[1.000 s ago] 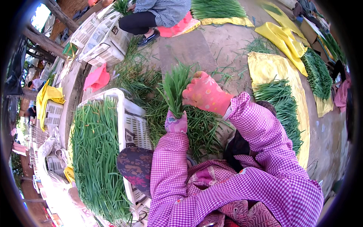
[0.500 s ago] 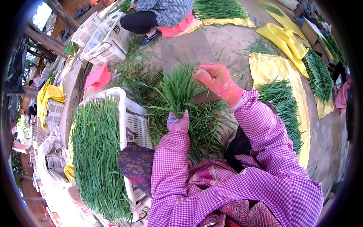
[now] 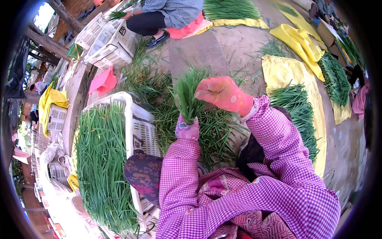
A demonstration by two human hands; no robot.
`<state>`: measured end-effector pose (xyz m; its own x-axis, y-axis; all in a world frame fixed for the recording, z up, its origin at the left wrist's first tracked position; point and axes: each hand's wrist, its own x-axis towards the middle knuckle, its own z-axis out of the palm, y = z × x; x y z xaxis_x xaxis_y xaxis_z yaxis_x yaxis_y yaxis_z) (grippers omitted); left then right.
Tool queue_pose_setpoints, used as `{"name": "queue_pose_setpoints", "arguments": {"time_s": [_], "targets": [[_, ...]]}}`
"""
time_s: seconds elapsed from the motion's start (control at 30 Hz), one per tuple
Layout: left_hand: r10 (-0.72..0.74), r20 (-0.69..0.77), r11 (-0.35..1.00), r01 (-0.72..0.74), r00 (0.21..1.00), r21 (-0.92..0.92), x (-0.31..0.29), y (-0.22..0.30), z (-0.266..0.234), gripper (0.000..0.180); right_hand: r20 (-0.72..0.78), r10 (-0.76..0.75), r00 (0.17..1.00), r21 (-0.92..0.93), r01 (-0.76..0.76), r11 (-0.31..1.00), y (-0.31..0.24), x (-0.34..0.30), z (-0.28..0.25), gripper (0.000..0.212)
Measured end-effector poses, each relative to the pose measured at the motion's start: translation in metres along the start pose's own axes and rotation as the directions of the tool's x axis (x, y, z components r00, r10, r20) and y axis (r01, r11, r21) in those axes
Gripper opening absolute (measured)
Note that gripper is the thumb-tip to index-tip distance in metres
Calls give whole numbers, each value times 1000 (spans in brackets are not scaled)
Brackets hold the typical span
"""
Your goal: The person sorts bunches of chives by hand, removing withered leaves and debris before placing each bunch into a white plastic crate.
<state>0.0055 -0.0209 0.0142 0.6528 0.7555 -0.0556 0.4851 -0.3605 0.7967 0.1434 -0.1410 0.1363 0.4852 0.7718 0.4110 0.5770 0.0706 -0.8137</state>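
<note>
My left hand [image 3: 187, 129], in a pale purple patterned glove, is closed around the base of a bunch of chives [image 3: 188, 93], whose green leaves stand up and fan out. My right hand [image 3: 227, 93], in an orange-pink dotted glove, is at the right edge of the leaves, fingers bent in toward the thumb. Whether anything is pinched in it is hidden. Below both hands lies a heap of loose green stalks and trimmings [image 3: 215, 139]. A white plastic crate [image 3: 129, 119] packed with long chives [image 3: 105, 159] stands by my left knee.
To the right, chives [image 3: 296, 115] lie on a yellow sheet [image 3: 278, 69]. A brown board [image 3: 197, 53] lies ahead. A person [image 3: 171, 12] sits beyond it on a pink seat, near white crates [image 3: 113, 51]. A pink cloth [image 3: 102, 81] lies at the left.
My right hand has moved slightly left, against the leaves, and the bunch looks narrower and more gathered. The seated person's hand now shows with green stalks in it.
</note>
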Motion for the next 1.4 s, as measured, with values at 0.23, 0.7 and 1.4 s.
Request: {"name": "queue_pose_setpoints", "arguments": {"time_s": [0.23, 0.7, 1.4], "targets": [[120, -43, 992, -122, 992, -42, -1, -13, 8, 54, -9, -272, 962, -695, 189, 694, 16, 10, -7, 22], [-38, 167, 921, 100, 985, -377, 1, -17, 17, 49, -325, -7, 946, 219, 83, 972, 14, 16, -20, 9], [-10, 167, 963, 54, 986, -263, 5, -21, 22, 46, 300, 43, 953, -864, 252, 435, 25, 6, 3, 27]]}}
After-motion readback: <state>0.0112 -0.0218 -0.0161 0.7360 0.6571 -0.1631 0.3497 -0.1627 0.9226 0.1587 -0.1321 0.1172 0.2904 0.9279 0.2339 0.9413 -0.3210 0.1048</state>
